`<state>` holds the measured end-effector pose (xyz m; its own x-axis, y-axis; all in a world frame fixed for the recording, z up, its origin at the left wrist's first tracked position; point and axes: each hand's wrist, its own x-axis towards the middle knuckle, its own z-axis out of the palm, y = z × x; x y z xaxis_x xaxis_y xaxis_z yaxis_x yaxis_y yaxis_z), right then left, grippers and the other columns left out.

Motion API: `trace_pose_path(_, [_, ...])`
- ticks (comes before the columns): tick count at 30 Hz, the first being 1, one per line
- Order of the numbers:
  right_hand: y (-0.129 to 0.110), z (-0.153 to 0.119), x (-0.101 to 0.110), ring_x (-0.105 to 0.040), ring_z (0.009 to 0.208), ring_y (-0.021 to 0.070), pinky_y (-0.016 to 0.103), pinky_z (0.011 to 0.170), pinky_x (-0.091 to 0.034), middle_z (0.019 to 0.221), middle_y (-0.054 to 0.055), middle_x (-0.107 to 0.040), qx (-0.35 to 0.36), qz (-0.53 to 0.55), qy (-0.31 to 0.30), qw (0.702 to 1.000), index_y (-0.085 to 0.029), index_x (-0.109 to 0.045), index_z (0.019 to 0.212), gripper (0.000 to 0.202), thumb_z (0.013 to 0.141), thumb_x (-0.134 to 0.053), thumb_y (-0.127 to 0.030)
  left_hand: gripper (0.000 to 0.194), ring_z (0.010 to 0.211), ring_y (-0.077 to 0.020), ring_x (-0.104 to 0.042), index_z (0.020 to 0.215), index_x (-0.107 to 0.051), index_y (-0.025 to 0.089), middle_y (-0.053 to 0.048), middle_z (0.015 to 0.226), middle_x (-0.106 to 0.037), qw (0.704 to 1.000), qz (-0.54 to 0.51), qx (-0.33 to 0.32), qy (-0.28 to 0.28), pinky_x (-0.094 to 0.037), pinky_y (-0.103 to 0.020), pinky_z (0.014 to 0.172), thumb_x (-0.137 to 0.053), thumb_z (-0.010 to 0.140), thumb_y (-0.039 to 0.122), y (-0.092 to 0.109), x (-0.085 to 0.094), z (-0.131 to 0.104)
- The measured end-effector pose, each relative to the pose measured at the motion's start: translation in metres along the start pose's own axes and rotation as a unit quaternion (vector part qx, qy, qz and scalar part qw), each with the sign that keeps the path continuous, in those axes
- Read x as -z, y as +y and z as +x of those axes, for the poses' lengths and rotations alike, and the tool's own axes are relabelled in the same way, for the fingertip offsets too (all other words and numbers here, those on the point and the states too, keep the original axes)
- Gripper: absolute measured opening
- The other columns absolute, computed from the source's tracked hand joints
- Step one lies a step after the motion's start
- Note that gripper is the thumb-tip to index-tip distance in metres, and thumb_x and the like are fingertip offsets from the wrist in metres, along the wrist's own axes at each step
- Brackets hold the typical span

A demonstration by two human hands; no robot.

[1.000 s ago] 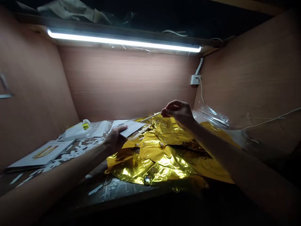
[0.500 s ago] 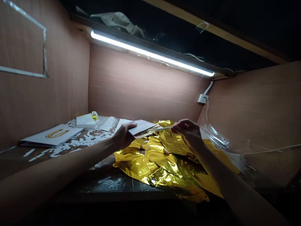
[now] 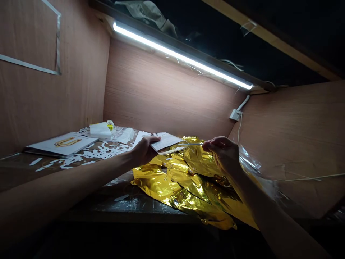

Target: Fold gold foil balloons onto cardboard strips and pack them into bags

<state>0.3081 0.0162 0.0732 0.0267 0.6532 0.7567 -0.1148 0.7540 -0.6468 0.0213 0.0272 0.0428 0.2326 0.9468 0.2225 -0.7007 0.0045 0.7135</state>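
I've L hand [image 3: 145, 149] clamped on white card [image 3: 167, 140], R hand [image 3: 224, 151] pinching thin white stick [image 3: 193, 144] at card's 3 o'clock. Looks mid-step: stick prob. not clear of card yet. Gold foils [image 3: 157, 181], 5 o'clock, lie flat, none in hand.

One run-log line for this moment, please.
left hand: holding white card | right hand: pinching thin pale stick | beneath: gold foil pieces | left side: scattered white strips

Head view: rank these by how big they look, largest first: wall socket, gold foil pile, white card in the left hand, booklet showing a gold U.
1. Gold foil pile
2. Booklet
3. White card
4. Wall socket
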Motion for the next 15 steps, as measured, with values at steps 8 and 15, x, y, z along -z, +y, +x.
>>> trace_pose_path(8, [0.0021, -0.0035, -0.0056, -0.074, 0.065, 0.0172, 0.032, 0.065, -0.066, 0.071, 0.0, -0.074, -0.014, 0.013, 0.011, 1.0, -0.019, -0.07, 0.072, 0.028, 0.061, -0.096, -0.024, 0.022, 0.068, -0.0209, -0.073, 0.104, -0.064, 0.009, -0.013, 0.081, -0.073, 1.0, 0.003, 0.007, 0.002, -0.063, -0.025, 0.06, -0.058, 0.083, 0.005, -0.0012, 0.0018, 0.0004])
trace_pose_path(15, [0.0031, -0.0014, -0.004, -0.074, 0.061, 0.0176, 0.031, 0.062, -0.067, 0.07, 0.001, -0.075, -0.043, 0.03, 0.039, 0.998, -0.018, -0.069, 0.068, 0.032, 0.055, -0.098, -0.023, 0.016, 0.068, -0.0201, -0.072, 0.099, -0.064, 0.007, -0.015, 0.082, -0.072, 1.0, 0.026, 0.003, 0.006, -0.063, -0.025, 0.062, -0.059, 0.083, 0.006, 0.0011, 0.002, -0.0016])
